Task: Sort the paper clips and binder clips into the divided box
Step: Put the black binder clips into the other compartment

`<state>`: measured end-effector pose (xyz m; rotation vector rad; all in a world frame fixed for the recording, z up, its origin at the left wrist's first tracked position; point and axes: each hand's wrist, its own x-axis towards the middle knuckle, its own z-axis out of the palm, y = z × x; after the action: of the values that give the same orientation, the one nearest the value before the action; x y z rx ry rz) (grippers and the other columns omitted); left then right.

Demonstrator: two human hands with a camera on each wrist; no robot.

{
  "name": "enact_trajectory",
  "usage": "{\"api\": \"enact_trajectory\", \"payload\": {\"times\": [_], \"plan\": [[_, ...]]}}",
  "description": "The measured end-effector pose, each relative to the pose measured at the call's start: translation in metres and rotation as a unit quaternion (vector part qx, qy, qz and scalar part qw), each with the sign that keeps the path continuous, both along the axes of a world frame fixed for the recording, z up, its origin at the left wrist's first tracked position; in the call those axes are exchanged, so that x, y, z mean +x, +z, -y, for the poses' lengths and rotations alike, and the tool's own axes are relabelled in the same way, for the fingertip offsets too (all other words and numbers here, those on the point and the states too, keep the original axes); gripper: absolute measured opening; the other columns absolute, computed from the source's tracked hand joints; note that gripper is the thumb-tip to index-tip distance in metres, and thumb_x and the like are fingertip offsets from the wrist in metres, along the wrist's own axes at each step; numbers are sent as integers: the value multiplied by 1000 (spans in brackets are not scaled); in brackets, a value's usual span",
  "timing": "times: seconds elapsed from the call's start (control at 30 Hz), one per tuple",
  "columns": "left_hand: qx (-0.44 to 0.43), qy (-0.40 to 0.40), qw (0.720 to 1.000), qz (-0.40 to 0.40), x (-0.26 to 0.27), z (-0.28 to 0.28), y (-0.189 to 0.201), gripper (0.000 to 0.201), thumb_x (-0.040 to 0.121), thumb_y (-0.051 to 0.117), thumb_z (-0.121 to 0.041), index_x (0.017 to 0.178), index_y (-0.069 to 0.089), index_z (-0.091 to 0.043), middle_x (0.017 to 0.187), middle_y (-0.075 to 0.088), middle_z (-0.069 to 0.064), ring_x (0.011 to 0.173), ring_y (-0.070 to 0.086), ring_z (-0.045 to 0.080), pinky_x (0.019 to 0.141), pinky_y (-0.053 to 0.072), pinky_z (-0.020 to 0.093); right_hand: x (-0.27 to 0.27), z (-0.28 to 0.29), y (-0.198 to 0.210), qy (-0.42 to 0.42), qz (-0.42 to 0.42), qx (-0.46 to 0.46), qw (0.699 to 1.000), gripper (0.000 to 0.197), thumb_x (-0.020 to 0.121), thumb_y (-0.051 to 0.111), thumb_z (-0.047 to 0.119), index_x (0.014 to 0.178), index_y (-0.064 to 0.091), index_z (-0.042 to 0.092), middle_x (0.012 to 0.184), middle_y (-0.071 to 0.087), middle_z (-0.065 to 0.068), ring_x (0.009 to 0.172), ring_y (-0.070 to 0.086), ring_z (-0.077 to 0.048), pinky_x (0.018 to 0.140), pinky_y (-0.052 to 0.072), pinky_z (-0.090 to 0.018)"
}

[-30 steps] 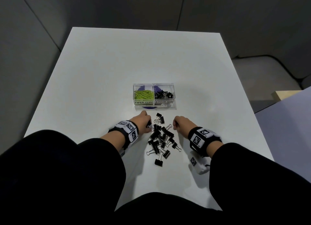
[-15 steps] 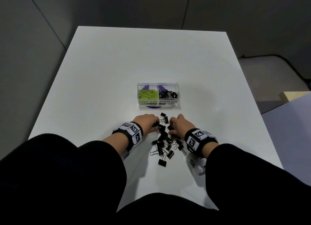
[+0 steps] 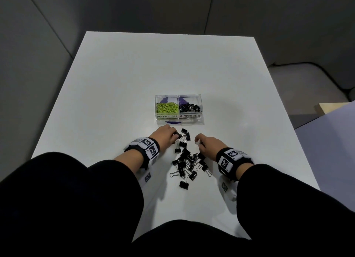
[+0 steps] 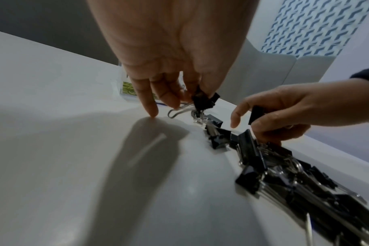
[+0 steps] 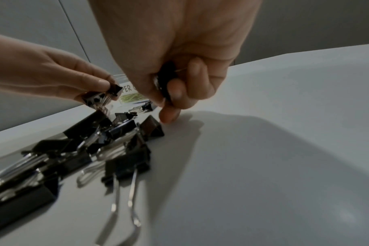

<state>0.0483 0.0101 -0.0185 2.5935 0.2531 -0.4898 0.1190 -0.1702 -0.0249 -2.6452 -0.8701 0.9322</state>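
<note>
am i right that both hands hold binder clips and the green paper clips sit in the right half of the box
Not quite. The head view shows the green paper clips in the left half of the box, labelled for them. The rest holds: the left hand and right hand each hold binder clips.

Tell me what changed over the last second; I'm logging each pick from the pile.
The right hand moved in to the pile of binder clips, then drew back a little, now gripping a black clip. The left hand stayed at the pile's far end, pinching its own clip. The divided box, its contents and most of the pile look unchanged.
</note>
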Motion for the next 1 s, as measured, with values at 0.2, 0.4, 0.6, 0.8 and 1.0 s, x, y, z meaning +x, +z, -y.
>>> {"api": "enact_trajectory", "payload": {"times": [0.2,0.4,0.6,0.8,1.0], "plan": [[-53,54,997,31,6,0,2,33,100,34,-24,110,52,1,111,47,14,96,49,25,87,39,31,3,7,14,-25,-17,28,999,15,87,42,1,80,50,12,93,48,-4,84,48,-21,76,39,-32],[-105,92,990,27,3,5,-3,25,100,36,-18,90,52,-2,83,46,7,78,44,21,72,33,30,-13,18,17,-5,-26,-3,1000,11,87,50,23,92,46,14,80,54,-6,74,49,-24,66,36,-31],[-57,110,992,3,-3,3,-1,14,92,48,-21,91,49,-7,87,53,8,80,48,22,67,35,26,-25,25,6,47,-4,-65,997,51,86,59,39,128,37,21,112,62,-10,97,60,-29,73,40,-31],[-58,95,994,-11,-15,-5,6,9,90,55,-20,91,48,-14,87,63,5,82,58,22,71,42,28,-25,20,1,-14,-36,-23,999,35,87,61,33,107,40,14,100,63,-14,84,56,-28,71,38,-31],[-93,103,990,-30,-39,-10,8,27,96,39,-7,119,53,-10,82,62,3,73,58,18,68,44,25,-26,19,4,13,30,-64,997,22,95,43,32,89,32,14,91,59,-17,75,48,-25,66,36,-33]]}}
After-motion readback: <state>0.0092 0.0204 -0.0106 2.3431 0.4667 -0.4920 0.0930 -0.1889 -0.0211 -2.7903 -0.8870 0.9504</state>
